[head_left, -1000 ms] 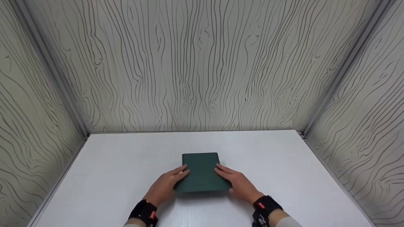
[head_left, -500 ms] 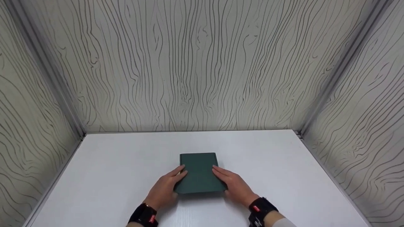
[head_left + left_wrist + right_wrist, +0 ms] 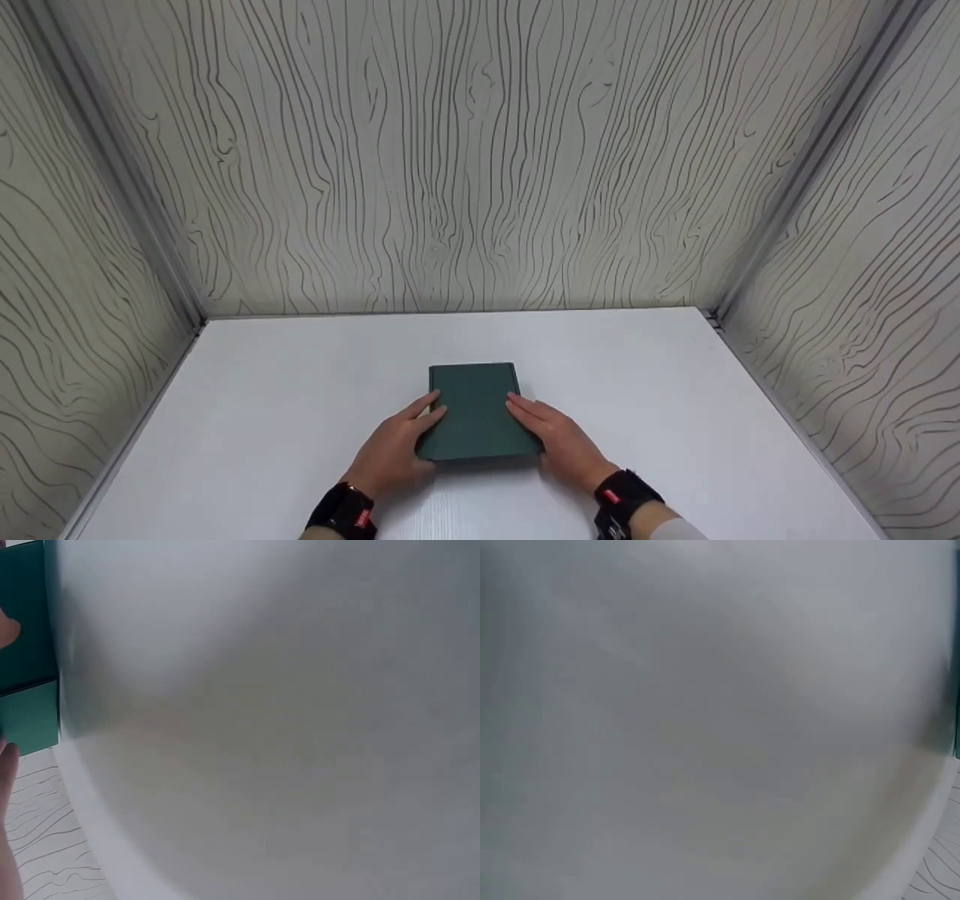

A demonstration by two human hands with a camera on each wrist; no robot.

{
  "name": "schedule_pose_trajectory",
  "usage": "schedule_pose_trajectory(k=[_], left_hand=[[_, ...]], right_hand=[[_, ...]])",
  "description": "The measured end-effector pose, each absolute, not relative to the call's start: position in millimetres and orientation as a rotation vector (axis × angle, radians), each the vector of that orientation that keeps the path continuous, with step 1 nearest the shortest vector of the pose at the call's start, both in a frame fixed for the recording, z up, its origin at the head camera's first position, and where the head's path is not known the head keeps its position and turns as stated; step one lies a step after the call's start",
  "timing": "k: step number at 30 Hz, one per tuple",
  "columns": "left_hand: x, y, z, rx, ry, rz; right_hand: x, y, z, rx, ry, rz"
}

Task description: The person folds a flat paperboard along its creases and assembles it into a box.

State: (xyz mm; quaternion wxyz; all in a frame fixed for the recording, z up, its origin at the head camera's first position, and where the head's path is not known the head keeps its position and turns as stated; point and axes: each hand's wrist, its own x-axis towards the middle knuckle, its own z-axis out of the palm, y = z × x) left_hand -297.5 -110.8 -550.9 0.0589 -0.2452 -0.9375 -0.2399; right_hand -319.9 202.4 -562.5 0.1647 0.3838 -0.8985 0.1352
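A flat dark green box (image 3: pixel 476 416) is at the middle of the white table, its near end toward me with a shadow under it. My left hand (image 3: pixel 394 450) grips its left side, with two digits lying on the top edge. On the right side my right hand (image 3: pixel 566 446) holds it the same way, fingertips on the top face. The left wrist view shows the side of the box (image 3: pixel 30 716) with a dark seam, and parts of fingers at the frame's edge. Only a sliver of the box shows at the right border of the right wrist view. The undersides of both hands are hidden.
The white table (image 3: pixel 300 375) spreads around the box. Wood-grain patterned panels (image 3: pixel 465 150) rise behind it and on both sides, joined by grey corner posts (image 3: pixel 810 165). Black bands (image 3: pixel 345 510) are strapped on both wrists.
The head view has shifted slightly. The near end of the box looks a little narrower and seems to have lowered slightly. Both hands keep their hold on it.
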Motion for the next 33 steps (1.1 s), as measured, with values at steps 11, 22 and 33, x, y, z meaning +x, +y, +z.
schedule_pose_trajectory(k=[11,22,33], left_hand=[[-299,-108,-549,-0.754,-2.860,-0.767],[-304,-111,-546,-0.712,-2.852,-1.040],[-311,-115,-534,-0.565,-2.693,-1.346]], right_hand=[[-321,204,-566,0.959,-2.659,0.596],[-326,201,-556,0.961,-2.690,0.681],[-341,194,-533,0.845,-2.648,0.933]])
